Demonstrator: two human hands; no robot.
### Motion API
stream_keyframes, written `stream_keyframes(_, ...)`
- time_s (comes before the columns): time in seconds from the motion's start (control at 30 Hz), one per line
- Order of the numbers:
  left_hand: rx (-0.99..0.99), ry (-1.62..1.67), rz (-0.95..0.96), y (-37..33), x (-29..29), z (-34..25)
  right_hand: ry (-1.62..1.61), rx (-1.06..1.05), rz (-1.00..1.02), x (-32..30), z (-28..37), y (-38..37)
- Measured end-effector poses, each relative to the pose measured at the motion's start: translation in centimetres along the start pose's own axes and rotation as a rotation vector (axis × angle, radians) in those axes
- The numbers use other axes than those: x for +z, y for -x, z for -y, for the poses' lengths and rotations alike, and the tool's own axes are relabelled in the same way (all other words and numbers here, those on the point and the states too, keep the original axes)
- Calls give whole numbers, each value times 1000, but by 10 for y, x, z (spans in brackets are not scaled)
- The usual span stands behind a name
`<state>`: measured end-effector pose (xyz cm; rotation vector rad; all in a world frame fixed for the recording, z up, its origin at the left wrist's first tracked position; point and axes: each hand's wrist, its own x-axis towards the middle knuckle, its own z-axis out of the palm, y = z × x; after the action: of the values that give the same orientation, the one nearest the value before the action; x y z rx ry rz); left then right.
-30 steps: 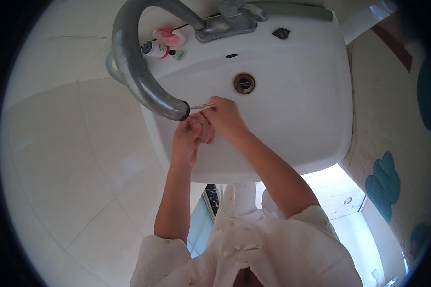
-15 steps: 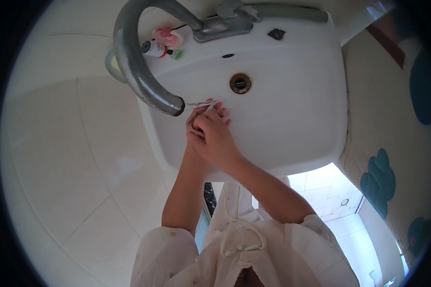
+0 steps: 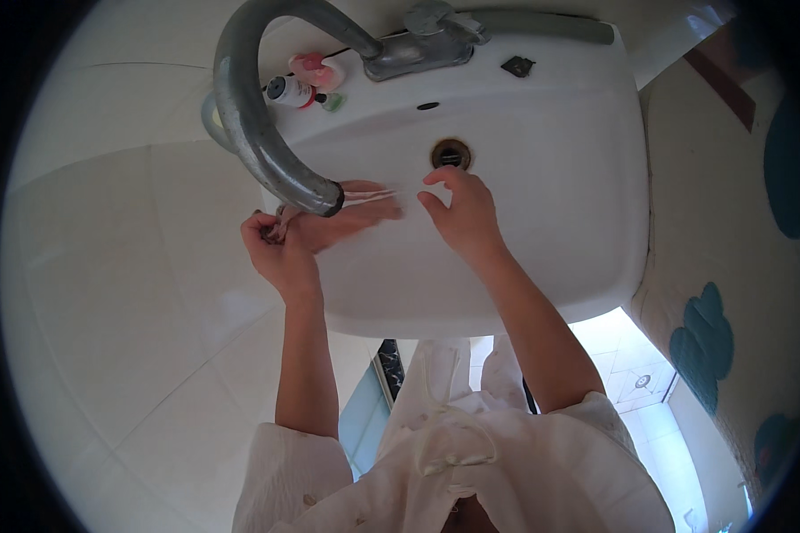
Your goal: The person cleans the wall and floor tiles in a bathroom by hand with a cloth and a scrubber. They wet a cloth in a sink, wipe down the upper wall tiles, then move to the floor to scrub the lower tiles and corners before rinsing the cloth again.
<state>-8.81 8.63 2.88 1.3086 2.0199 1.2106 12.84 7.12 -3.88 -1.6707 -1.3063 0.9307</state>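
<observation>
My left hand (image 3: 280,253) is at the left rim of the basin, its fingers closed on the gathered, darker end of a pinkish cloth (image 3: 342,226). The cloth stretches rightward below the spout of the grey curved faucet (image 3: 267,151). Its far end is smeared by motion, with pale streaks beside it. Over the basin just below the drain (image 3: 451,155), my right hand (image 3: 467,218) is apart from the cloth. Thumb and forefinger are curved with a gap between them, and nothing shows there. The white sink (image 3: 560,213) lies under both.
A small white bottle with a dark cap (image 3: 289,91), a pink object (image 3: 317,69) and a small green item (image 3: 332,102) stand on the sink's back left ledge. A dark flat piece (image 3: 517,67) lies at the back right. Tiled wall (image 3: 107,266) borders the left.
My hands were clasped together by the spout and have parted. The left moved left with the cloth, which now shows spread out; the right moved right and opened.
</observation>
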Motion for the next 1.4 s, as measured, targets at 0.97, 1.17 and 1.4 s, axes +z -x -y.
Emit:
stream_keyframes(0.97, 782, -167, 526, 17, 184, 50, -710, 706, 95, -76, -34, 19)
stream_keyframes(1.17, 722, -538, 266, -12, 133, 68, -707, 708, 86, -96, -47, 22)
stream_keyframes(1.4, 501, -187, 240, 52, 241, 11, -717, 712, 176, -95, -48, 26)
